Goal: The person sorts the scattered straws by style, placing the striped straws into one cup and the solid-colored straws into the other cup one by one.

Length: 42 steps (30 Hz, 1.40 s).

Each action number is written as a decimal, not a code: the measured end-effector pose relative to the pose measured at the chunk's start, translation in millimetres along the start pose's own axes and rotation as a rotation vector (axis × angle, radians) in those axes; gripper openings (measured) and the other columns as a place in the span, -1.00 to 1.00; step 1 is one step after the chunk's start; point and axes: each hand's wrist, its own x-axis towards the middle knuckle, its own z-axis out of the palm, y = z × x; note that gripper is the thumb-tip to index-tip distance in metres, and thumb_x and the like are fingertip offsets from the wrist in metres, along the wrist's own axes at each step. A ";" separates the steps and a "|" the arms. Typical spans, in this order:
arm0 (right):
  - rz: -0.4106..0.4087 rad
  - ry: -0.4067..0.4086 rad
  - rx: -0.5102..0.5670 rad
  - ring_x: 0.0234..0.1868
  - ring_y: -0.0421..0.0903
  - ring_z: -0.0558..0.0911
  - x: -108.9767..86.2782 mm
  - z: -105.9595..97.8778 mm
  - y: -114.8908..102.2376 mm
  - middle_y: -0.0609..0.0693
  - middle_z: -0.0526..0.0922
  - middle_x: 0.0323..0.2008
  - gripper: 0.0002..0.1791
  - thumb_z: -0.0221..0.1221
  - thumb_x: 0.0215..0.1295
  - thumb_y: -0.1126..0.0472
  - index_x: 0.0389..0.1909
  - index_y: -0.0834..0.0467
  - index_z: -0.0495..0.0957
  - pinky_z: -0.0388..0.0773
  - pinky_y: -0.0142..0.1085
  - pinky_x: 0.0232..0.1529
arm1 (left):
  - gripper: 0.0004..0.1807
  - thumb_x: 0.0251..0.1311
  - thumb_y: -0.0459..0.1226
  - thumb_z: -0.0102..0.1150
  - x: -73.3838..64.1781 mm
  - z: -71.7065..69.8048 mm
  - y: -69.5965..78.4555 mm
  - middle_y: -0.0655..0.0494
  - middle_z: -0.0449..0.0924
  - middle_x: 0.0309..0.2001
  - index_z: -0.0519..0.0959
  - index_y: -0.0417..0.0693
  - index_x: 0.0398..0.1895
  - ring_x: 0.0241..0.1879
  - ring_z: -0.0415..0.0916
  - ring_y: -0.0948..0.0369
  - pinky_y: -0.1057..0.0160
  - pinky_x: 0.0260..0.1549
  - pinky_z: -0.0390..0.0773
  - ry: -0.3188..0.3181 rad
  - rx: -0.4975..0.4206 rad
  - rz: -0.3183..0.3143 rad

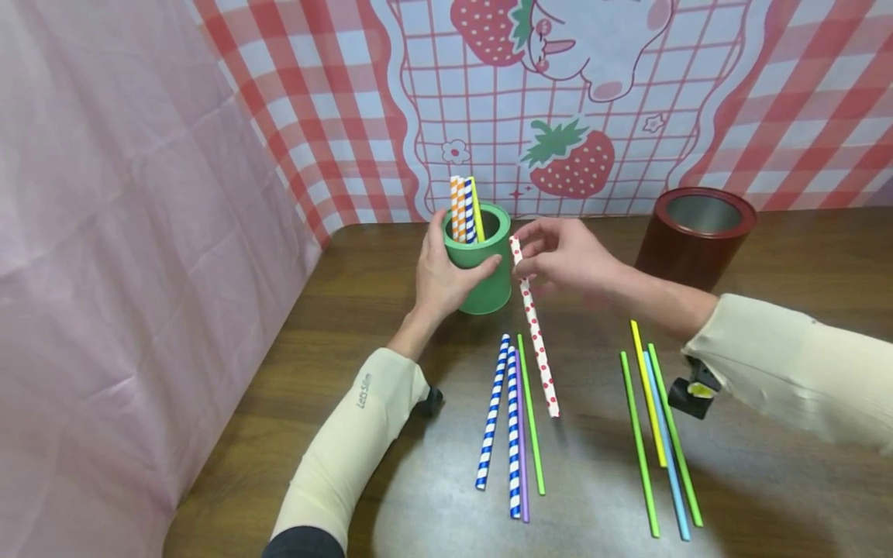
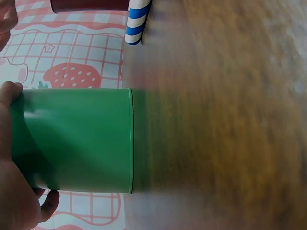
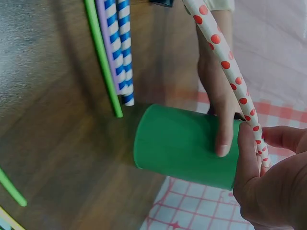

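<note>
My left hand [image 1: 444, 273] grips the green can [image 1: 491, 291] around its upper side, with the thumb across the front. Several straws stand in the can, among them orange-striped straws [image 1: 457, 209], a blue-striped one and a yellow one [image 1: 477, 213]. Just right of the rim, my right hand [image 1: 568, 252] pinches a white paper straw with red dots [image 1: 537, 341] near its upper end. This straw slants down toward the table, outside the can. In the right wrist view, the dotted straw [image 3: 233, 79] passes close to the green can [image 3: 187, 143] and the left thumb.
Nearer me lie two blue-striped straws [image 1: 493, 411], a purple straw [image 1: 522, 457] and a green straw [image 1: 532, 418]. Further right are two green straws, a yellow straw [image 1: 649, 395] and a light blue straw [image 1: 667, 449]. A dark red can [image 1: 673, 252] stands at the back right.
</note>
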 end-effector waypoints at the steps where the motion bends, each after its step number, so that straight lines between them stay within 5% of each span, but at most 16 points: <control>1: -0.006 0.005 0.001 -0.33 -0.11 0.62 0.5 -0.2 -2.2 0.12 0.50 -0.22 -0.50 0.19 0.16 0.42 0.16 0.32 0.37 0.67 -0.14 -0.24 | 0.12 -0.14 0.18 0.42 -0.1 0.1 0.0 0.10 0.31 0.25 -0.01 0.17 0.45 0.18 0.35 0.22 0.14 0.10 0.45 -0.001 0.001 -0.002; 23: -0.052 0.043 0.045 -0.16 -0.02 0.57 4.8 -5.3 -30.9 0.12 0.41 -0.09 -0.46 0.16 0.22 0.40 0.24 0.23 0.29 0.67 -0.17 -0.20 | 0.10 -0.12 0.17 0.41 0.2 0.7 -0.3 0.12 0.30 0.25 -0.01 0.19 0.44 0.18 0.34 0.23 0.12 0.11 0.44 -0.006 0.003 -0.003; 42: -0.128 0.174 0.115 -0.10 -0.06 0.56 15.8 -11.1 -60.5 0.01 0.44 -0.09 -0.46 0.17 0.26 0.37 0.26 0.14 0.30 0.67 -0.20 -0.21 | 0.10 -0.15 0.17 0.43 -0.1 0.1 1.4 0.13 0.31 0.22 -0.01 0.24 0.44 0.14 0.36 0.23 0.14 0.05 0.48 -0.014 -0.012 -0.021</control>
